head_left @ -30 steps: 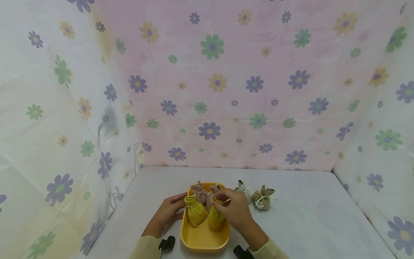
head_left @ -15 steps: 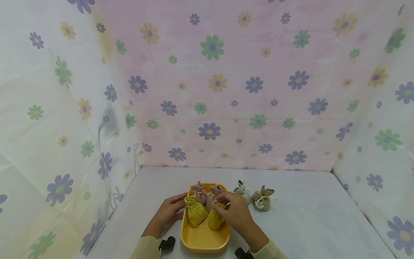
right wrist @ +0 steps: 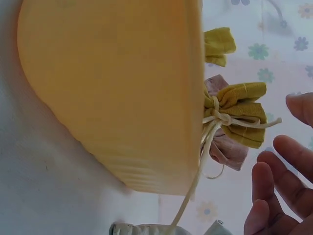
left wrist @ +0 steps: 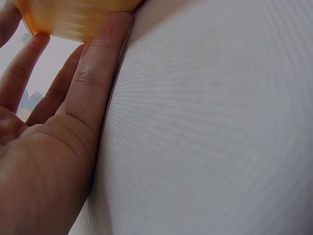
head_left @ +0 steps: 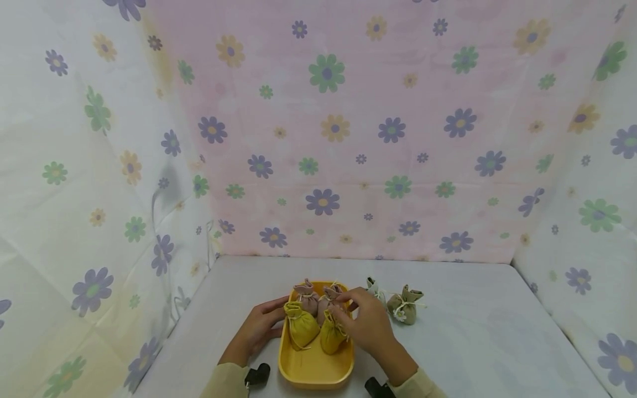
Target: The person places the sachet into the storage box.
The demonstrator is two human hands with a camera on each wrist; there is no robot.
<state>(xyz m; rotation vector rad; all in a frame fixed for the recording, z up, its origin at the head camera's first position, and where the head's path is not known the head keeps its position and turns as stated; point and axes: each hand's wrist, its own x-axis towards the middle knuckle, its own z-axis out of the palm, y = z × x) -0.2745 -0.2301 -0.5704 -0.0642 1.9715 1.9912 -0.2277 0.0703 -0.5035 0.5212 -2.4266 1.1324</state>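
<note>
Yellow bags [head_left: 302, 330] in a tray [head_left: 316, 371]
Left hand [head_left: 261, 327] rests straight-fingered against it; right hand [head_left: 371, 323], loose and empty, could snag a string [right wrist: 209, 137], toppling a bag.

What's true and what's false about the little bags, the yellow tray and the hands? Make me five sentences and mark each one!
1. Two mustard-yellow cloth bags are in the yellow plastic tray. True.
2. The person's left hand touches the tray's side. True.
3. The person's right hand holds a bag high above the tray. False: the right hand's fingers hold nothing.
4. Two dusty-pink cloth bags are in the tray, behind the yellow ones. True.
5. The olive-brown cloth bag is inside the tray. False: that bag is outside, on the white table.
</note>
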